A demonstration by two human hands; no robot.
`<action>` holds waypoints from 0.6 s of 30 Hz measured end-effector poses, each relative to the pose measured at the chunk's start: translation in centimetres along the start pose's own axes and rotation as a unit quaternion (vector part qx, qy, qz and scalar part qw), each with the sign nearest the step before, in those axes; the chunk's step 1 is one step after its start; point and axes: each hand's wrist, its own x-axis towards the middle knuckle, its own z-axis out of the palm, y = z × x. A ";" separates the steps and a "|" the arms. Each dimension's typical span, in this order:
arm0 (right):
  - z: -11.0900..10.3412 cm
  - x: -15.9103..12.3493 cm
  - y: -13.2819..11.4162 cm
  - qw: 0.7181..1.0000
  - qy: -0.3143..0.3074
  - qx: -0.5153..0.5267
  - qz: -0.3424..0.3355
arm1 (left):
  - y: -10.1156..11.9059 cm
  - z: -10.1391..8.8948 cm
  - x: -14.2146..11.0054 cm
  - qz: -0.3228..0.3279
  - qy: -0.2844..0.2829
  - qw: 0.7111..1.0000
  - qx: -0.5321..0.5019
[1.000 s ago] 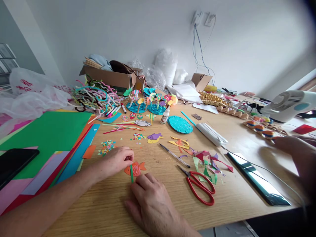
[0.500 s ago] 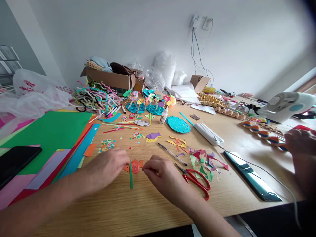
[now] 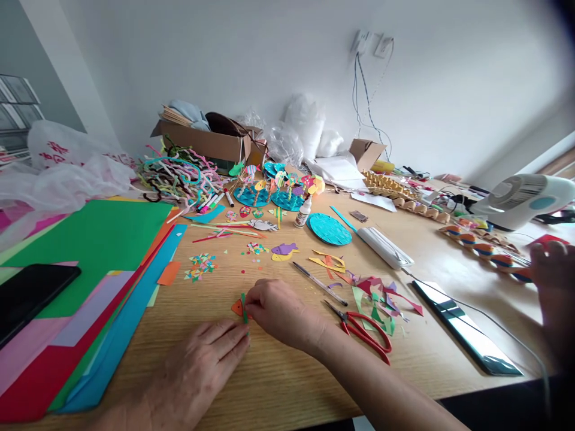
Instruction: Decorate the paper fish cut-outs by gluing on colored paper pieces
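Note:
An orange paper fish (image 3: 237, 307) lies on the wooden table (image 3: 278, 383) with a thin green strip (image 3: 244, 306) across it. My right hand (image 3: 281, 312) covers most of the fish, its fingers pressed together on the fish and strip. My left hand (image 3: 204, 359) rests flat on the table just below, its fingertips at the lower end of the strip. Red-handled scissors (image 3: 366, 336) lie to the right of my right hand.
Coloured paper sheets (image 3: 90, 251) and a black phone (image 3: 31, 293) lie at left. A pen (image 3: 318, 282), paper scraps (image 3: 381, 296), a glue bottle (image 3: 304, 212), a teal disc (image 3: 329, 228), a dark tablet (image 3: 467, 335) and a fan (image 3: 523, 200) lie to the right. Another person's hand (image 3: 554, 287) is at far right.
My right hand moved left onto the fish and strip. My left hand drew back from the fish toward the near edge and lies flat below it.

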 end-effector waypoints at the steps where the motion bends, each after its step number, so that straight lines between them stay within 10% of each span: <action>1: 0.1 0.1 0.0 1.000 -0.002 -0.003 0.002 | 0.0 0.0 0.0 -0.001 -0.001 1.000 -0.001; 18: 0.3 1.7 0.1 0.997 -0.007 -0.070 0.014 | 0.3 0.6 -0.8 -0.006 -0.018 1.000 0.000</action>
